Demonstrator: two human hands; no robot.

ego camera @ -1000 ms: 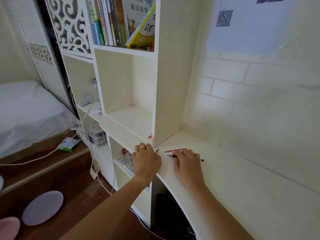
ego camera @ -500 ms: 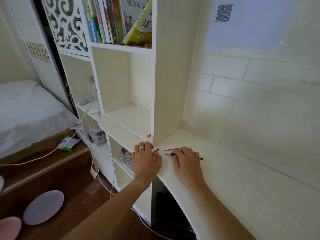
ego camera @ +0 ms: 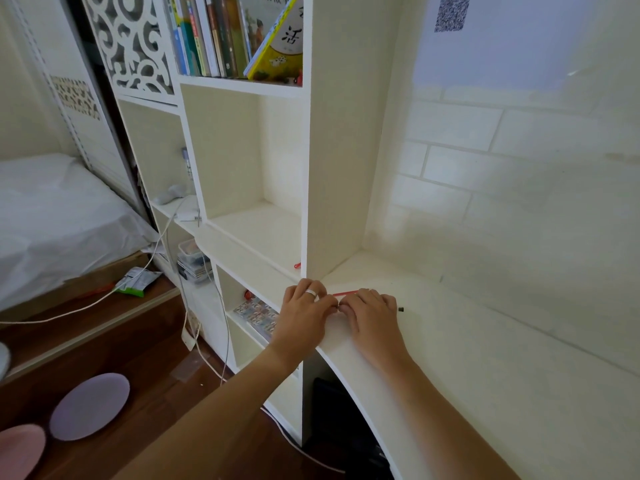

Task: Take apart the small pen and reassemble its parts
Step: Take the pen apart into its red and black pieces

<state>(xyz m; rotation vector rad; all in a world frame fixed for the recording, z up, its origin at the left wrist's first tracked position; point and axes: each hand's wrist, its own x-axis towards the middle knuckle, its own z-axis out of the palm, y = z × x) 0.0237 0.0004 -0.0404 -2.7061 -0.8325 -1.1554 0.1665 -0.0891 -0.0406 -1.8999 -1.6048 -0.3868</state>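
Note:
My left hand (ego camera: 304,311), with a ring on one finger, and my right hand (ego camera: 372,315) rest on the white desk (ego camera: 485,358) near its left corner. Their fingertips meet over a small dark pen, which the fingers almost wholly hide. Only the pen's black rear end (ego camera: 400,309) pokes out to the right of my right hand. A thin red refill (ego camera: 344,292) lies on the desk just behind the hands. Both hands are closed on pen parts.
A white bookshelf (ego camera: 332,133) stands right behind my left hand, books on its upper shelf. The desk meets a white brick-pattern wall (ego camera: 519,202) on the right. Cables, round cushions and a bed lie to the left, below desk level.
My hands have come together. The left hand's dark pen piece, earlier apart from the right hand's pen tip, now meets it and both are hidden under the fingers.

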